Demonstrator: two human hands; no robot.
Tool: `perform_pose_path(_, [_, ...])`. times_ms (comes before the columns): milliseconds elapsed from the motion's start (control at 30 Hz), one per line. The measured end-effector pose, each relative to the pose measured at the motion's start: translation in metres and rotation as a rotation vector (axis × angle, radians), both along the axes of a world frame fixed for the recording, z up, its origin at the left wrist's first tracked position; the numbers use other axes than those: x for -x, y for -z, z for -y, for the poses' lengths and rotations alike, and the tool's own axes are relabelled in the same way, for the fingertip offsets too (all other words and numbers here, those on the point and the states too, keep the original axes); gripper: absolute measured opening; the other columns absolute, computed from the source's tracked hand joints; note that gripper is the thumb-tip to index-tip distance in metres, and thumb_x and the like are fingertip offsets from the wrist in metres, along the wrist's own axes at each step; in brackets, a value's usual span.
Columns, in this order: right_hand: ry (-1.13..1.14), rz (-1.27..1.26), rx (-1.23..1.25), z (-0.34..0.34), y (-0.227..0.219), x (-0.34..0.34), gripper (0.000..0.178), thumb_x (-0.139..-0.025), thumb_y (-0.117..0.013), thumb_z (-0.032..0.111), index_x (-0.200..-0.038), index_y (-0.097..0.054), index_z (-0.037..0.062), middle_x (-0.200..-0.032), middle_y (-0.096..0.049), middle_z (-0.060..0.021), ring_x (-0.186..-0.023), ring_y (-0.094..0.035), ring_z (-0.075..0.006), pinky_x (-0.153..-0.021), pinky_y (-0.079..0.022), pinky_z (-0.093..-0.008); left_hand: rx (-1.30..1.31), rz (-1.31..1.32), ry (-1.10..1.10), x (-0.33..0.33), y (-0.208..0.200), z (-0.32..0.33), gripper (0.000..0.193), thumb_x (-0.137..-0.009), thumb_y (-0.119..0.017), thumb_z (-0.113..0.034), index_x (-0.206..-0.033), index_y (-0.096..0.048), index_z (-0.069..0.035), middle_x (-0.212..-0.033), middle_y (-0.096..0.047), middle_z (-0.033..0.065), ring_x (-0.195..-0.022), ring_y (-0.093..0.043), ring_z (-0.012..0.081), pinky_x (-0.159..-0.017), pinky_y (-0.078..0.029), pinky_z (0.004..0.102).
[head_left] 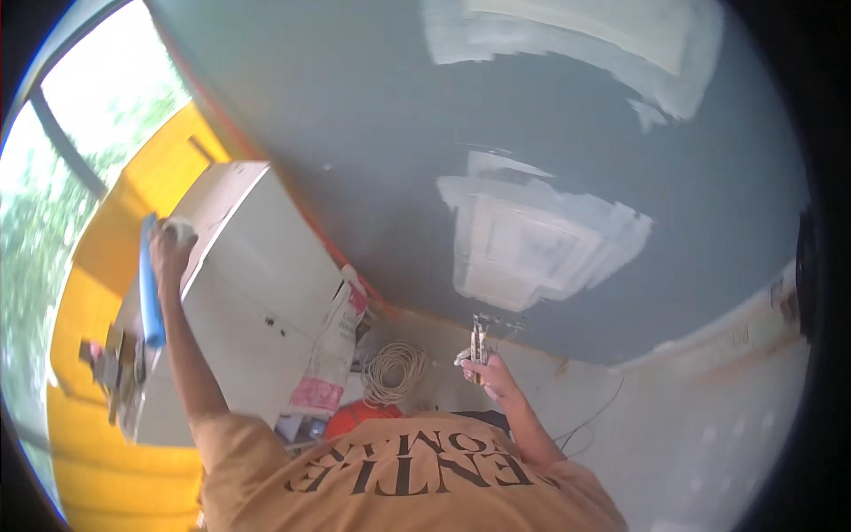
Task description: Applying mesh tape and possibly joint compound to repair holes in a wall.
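Observation:
My left hand (168,255) reaches out to the far left over the top of a white cabinet, its fingers closed round a white roundish thing (181,230) whose kind I cannot make out. Right against that hand lies a long blue roll (151,288) along the cabinet's edge. Low in front of my body, my right hand (493,377) is closed on slim tools with pale handles (479,340) and metal ends, pointing away from me toward the wall. Blur hides exactly what kind of tools they are.
The white cabinet (257,293) stands at the left beside a yellow panel (106,230) and window. Ahead, the grey wall (381,168) bears white patches (523,244). A white and pink bag (328,350), a coiled hose or cable (393,372) and a red thing (359,417) lie below.

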State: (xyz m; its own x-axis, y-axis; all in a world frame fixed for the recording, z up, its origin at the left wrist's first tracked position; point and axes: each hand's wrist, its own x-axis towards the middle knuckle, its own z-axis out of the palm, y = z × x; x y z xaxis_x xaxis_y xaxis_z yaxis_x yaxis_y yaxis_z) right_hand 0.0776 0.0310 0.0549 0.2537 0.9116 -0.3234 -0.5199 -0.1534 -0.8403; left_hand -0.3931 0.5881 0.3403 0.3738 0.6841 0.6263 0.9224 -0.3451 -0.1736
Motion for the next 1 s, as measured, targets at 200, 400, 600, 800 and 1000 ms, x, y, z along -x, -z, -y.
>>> perform_pose_path(200, [0.113, 0.014, -0.24, -0.04, -0.081, 0.047, 0.033, -0.092, -0.08, 0.006, -0.123, -0.069, -0.0001, -0.106, -0.07, -0.0054, -0.083, -0.061, -0.0099, -0.069, -0.05, -0.024, 1.056, 1.034, 0.818, -0.176, 0.074, 0.242, 0.072, -0.085, -0.074, 0.0, -0.15, -0.044, -0.005, -0.142, -0.057, 0.0118, -0.13, -0.057, 0.0229, -0.109, -0.048, 0.0372])
perform_pose_path(400, [0.301, 0.774, -0.301, -0.027, -0.104, 0.058, 0.044, -0.084, -0.085, 0.008, -0.126, -0.071, 0.0031, -0.138, -0.058, -0.0095, -0.127, -0.055, -0.0274, -0.106, -0.049, -0.0387, 2.08, 1.577, 0.954, -0.297, 0.16, 0.372, 0.058, -0.093, -0.066, 0.0, -0.143, -0.041, -0.017, -0.131, -0.053, 0.0062, -0.125, -0.056, 0.0246, -0.101, -0.052, 0.0431])
perform_pose_path(600, [0.306, 1.202, -0.223, 0.024, -0.085, 0.026, 0.034, -0.083, -0.085, 0.01, -0.111, -0.068, 0.0009, -0.145, -0.052, -0.0132, -0.129, -0.056, -0.0321, -0.108, -0.047, -0.0416, 2.411, 1.541, 0.877, -0.329, 0.184, 0.395, 0.045, -0.099, -0.062, -0.006, -0.141, -0.048, -0.01, -0.134, -0.059, 0.0105, -0.124, -0.059, 0.0222, -0.106, -0.048, 0.0428])
perform_pose_path(800, [0.256, 0.969, -0.178, 0.055, -0.102, 0.005, 0.032, -0.09, -0.08, 0.008, -0.118, -0.065, 0.0028, -0.133, -0.063, -0.0144, -0.117, -0.063, -0.0307, -0.102, -0.05, -0.0385, 1.9, 0.951, 1.12, -0.367, 0.195, 0.372, 0.008, -0.106, -0.062, -0.011, -0.108, -0.063, -0.003, -0.099, -0.068, 0.0005, -0.093, -0.063, 0.0107, -0.084, -0.05, 0.03])
perform_pose_path(1000, [0.212, 0.786, 0.016, 0.06, -0.114, -0.001, 0.044, -0.088, -0.084, 0.015, -0.124, -0.063, 0.001, -0.129, -0.068, -0.0164, -0.117, -0.064, -0.0257, -0.102, -0.049, -0.04, 1.465, 0.993, 1.1, -0.411, 0.199, 0.394, 0.008, -0.106, -0.061, -0.011, -0.106, -0.057, -0.004, -0.088, -0.06, -0.0022, -0.084, -0.056, 0.0053, -0.073, -0.046, 0.0247])
